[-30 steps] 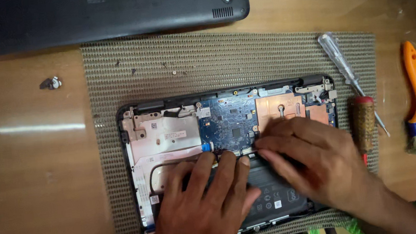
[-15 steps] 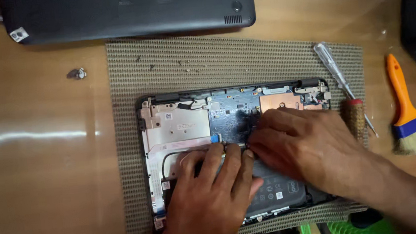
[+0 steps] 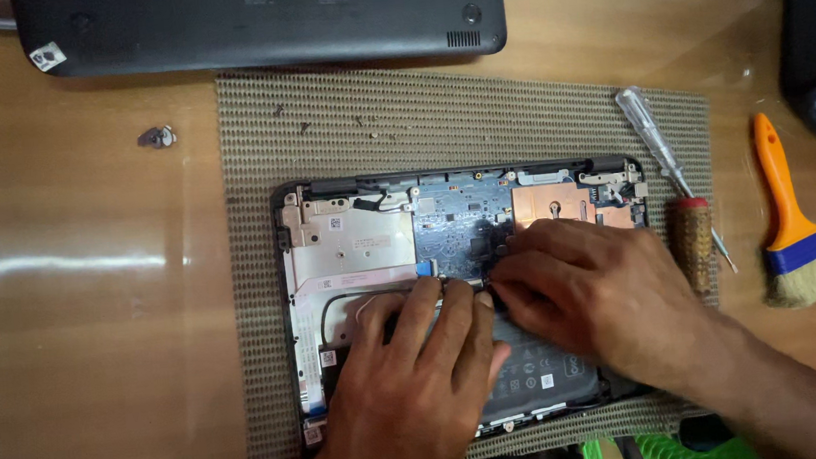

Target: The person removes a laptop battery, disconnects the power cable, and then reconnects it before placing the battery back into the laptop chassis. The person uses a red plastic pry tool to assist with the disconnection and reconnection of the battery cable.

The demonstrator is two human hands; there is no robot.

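Opened laptop (image 3: 351, 254), bottom cover off, lying flat on woven mat (image 3: 556, 118) under both hands, insides up.

Left hand (image 3: 412, 387) laid flat over lower half of chassis, fingers spread a little & pointing away from body, tips (image 3: 423, 292) at the seam where battery meets board. Looks like a bracing press, prob. to keep the unit from sliding on mat; grip on anything not visible, nothing pinched that can be seen.

Right hand (image 3: 591, 292) coming in from the right, fingers curled & bunched close, tips (image 3: 501, 275) meeting left fingertips at a small dark part by the board edge. Seems a fine pinch on a connector or cable there, but the part itself hidden under fingers, can't tell for sure.

Blue circuit board (image 3: 456, 220) just beyond fingertips, copper heat plate (image 3: 553, 202) beyond right knuckles, battery (image 3: 548, 370) under/between both palms.

Just right of right hand: wood-handled tool (image 3: 694, 239) & clear-handled screwdriver (image 3: 651, 134) on mat edge, within quick reach. Further right, orange-handled brush (image 3: 791, 225) on table (image 3: 102, 335). Loose screws (image 3: 306, 127) on mat beyond hands, kept from rolling by the weave, likely. Removed black cover (image 3: 262, 21) farther off, past the mat. Small metal bit (image 3: 157, 137) far left of left hand.
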